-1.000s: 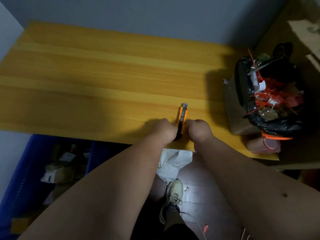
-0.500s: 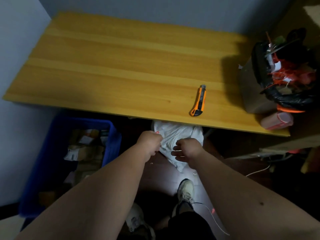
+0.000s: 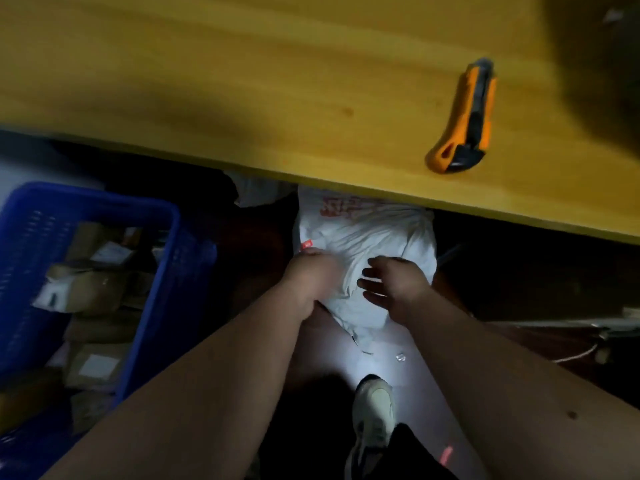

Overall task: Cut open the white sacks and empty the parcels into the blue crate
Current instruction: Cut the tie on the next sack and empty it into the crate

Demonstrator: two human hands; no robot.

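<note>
A: Nearest the camera, what shows?

B: Two bare forearms reaching down and forward. A pale shoe on the floor between them, in a patch of light.

A: And the hands?

B: The left hand is clenched on a fold of the white sack, fingers curled into the fabric near a small red tag. The right hand lies released on the sack, fingers fairly straight, resting against the cloth and not gripping.

A: Where is the sack itself?

B: On the floor, half under the front edge of the yellow table. It bulges, so it looks full. Red print shows near its top. Whether it is cut open cannot be told from here.

A: The crate?

B: The blue crate stands on the floor to the left, near the sack but apart from it. Parcels lie inside, brown boxes and light packets, so some emptying seems done.

A: Farther off?

B: An orange knife lies on the table top, well clear of both hands.

A: Judgement on progress?

B: Partway. This sack is probably yet to be tipped into the crate; the hands seem to be taking hold for the lift.
</note>
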